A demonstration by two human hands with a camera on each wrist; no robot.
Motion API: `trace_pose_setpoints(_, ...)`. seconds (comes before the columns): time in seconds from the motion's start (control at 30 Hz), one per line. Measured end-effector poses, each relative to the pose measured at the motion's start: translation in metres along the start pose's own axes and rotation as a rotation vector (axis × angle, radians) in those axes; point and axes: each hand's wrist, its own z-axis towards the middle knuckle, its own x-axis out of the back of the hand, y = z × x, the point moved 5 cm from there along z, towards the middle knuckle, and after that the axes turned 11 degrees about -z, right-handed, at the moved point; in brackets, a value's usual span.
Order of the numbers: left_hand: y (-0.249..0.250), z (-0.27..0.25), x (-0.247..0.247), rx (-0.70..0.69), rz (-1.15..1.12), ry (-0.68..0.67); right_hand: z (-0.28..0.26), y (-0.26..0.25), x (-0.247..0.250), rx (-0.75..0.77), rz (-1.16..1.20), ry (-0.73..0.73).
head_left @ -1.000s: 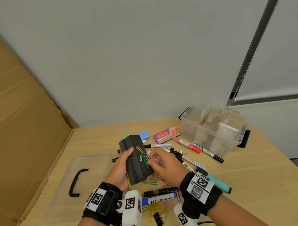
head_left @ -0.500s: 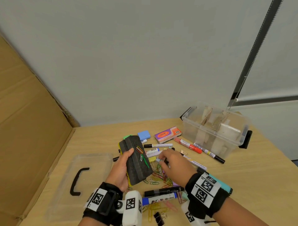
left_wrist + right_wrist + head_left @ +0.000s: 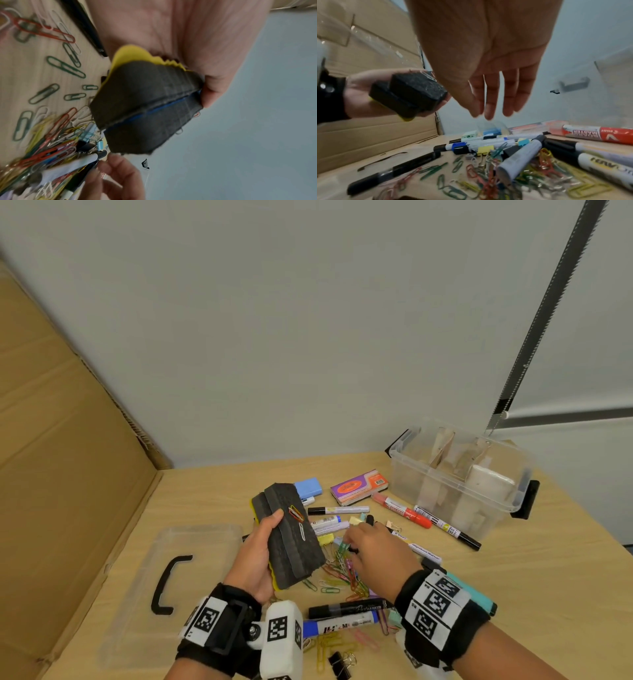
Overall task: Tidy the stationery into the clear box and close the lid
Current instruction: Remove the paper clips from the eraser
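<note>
My left hand (image 3: 256,556) grips the soft, light eraser (image 3: 290,534) by its long edges; my right hand (image 3: 378,556) hangs slack over slippery paperclips (image 3: 342,573)

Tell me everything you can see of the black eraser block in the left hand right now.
The eraser is a long block with dark, felt-like faces, a lengthwise groove and a yellow foam backing with a wavy edge. The left hand grips it above the table, palm under the yellow side, thumb on the felt. A few coloured paper clips cling to its upper face. The right hand hovers beside it over the clip pile, not touching it.
</note>
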Motion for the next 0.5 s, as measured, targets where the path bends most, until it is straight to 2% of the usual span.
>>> trace_pose_setpoints(0.07,-0.001,0.0,0.001,-0.001,0.01,0.009,-0.001,-0.007,0.007,0.026,0.085,0.063)
trace_pose_setpoints(0.13,-0.004,0.0,-0.001,-0.004,0.038,0.012,-0.002,-0.018,0.018,0.03,0.276,0.121)
trace_pose_setpoints(0.27,-0.01,-0.003,-0.009,0.003,0.09,-0.011,0.004,-0.039,0.021,-0.018,0.582,0.026)
trace_pose_setpoints(0.4,-0.01,-0.004,-0.011,0.003,0.087,-0.027,0.009,-0.035,0.014,-0.051,0.592,-0.015)
trace_pose_setpoints(0.5,-0.007,-0.003,-0.005,-0.023,0.095,-0.015,0.006,-0.024,0.006,-0.065,0.411,-0.104)
